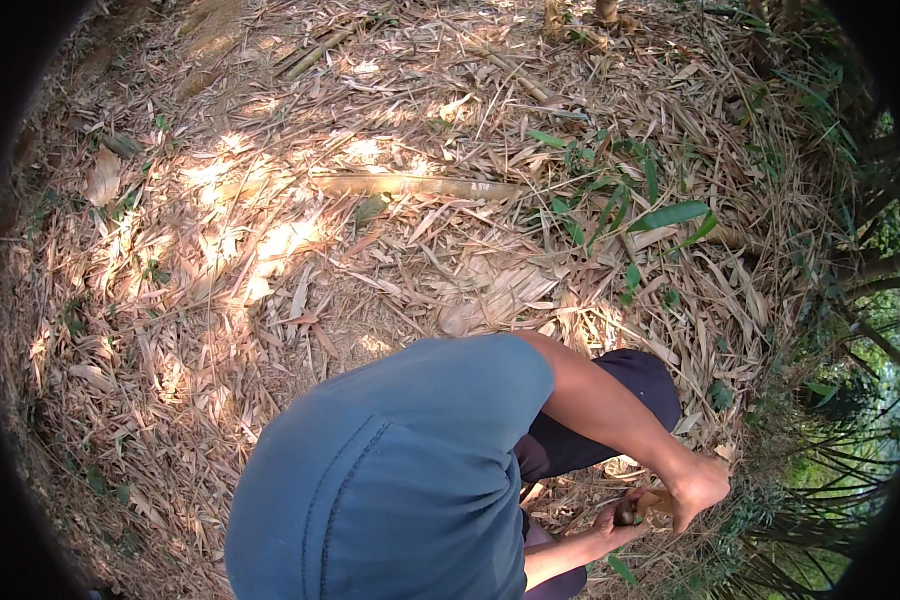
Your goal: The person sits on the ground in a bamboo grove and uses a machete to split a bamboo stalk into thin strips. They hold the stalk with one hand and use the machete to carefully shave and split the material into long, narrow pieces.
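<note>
A short tan piece [656, 502] sits between two bare hands at lower right, just above ground strewn with dry leaves. Nearest to us is a blue short-sleeved shirt [410, 450], its stitched seam curving down across the cloth. From its sleeve the left arm reaches out to the left hand [700, 486], which is bent over the tan piece, fingers closed on it and tips partly hidden from us. Below, the right hand [615, 525] is curled around a small dark brown object [625, 513] that meets the tan piece; we cannot tell whether the two are joined. Past the left arm we see a knee in dark trousers [635, 385]. Farther out, a broad pale dry sheath [500, 295] lies flat on the leaf litter [370, 275], near a sprig of long green leaves [670, 215]. Beyond it, a pale pole [400, 185] stretches crosswise on the ground. At the right edge we make out thin stems and bright green foliage [820, 470], bent by the lens.
</note>
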A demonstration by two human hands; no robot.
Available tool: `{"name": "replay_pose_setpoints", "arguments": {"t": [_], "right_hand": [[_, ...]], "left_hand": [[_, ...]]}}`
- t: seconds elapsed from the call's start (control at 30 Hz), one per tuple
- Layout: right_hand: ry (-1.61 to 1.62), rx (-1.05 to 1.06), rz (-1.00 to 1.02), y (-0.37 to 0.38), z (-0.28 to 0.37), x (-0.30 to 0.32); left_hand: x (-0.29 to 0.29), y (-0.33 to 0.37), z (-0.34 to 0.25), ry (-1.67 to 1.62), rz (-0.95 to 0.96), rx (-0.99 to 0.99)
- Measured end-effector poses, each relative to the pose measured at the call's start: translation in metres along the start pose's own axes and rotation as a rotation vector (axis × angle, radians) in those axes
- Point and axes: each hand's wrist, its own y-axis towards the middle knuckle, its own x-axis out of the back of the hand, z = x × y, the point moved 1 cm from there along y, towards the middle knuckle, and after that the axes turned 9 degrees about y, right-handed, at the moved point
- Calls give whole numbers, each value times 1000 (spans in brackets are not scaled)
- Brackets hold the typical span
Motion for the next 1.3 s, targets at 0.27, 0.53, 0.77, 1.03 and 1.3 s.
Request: {"name": "replay_pose_setpoints", "arguments": {"t": [0.27,0.53,0.77,1.03,1.3], "right_hand": [[151,-150,148,0,8,2],[332,-194,39,2,8,25],[326,-184,50,-6,21,33],[232,-225,8,-84,9,81],[17,-272,3,-129,53,58]], "left_hand": [[9,-12,3,332,-116,-265],[0,0,22,372,-248,-350],[-5,22,35,181,-544,-256],[105,76,116,11,-1050,126],[82,113,156,-788,-964,-43]]}}
